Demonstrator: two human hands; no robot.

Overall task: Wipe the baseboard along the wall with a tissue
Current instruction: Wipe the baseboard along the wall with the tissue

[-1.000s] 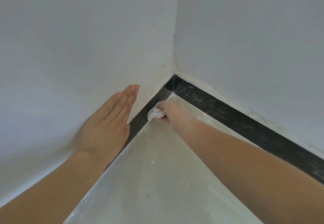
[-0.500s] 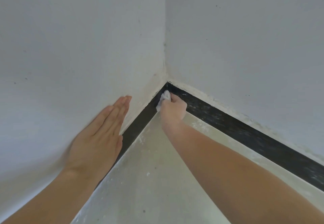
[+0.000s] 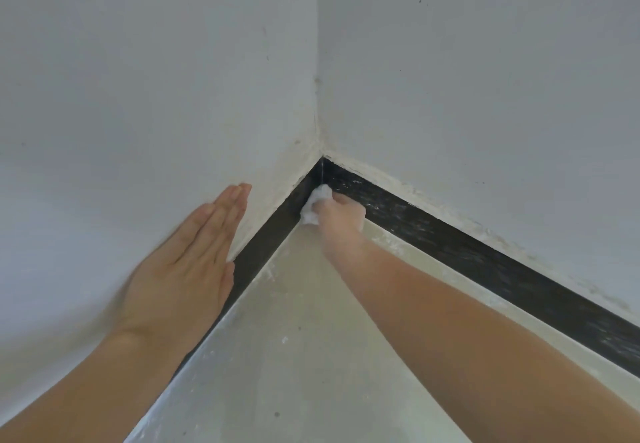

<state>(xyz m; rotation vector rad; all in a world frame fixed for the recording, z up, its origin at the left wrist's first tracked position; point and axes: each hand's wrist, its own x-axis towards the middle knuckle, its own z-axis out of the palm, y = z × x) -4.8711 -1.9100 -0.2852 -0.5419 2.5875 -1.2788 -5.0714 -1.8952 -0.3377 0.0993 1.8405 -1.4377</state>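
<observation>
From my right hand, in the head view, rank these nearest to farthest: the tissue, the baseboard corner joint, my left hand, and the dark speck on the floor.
1. tissue: gripped in the right hand itself.
2. corner joint: just beyond the tissue.
3. left hand: flat on the left wall.
4. dark speck: on the floor, low in view.

The left hand (image 3: 187, 262) lies flat, fingers straight — the right hand (image 3: 341, 215), arm outstretched, grips the tissue (image 3: 314, 207).

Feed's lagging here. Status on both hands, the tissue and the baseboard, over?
Left hand flat on the left wall, holding nothing. Right hand grips the tissue against the black baseboard, at the corner. Nothing in the way.
</observation>
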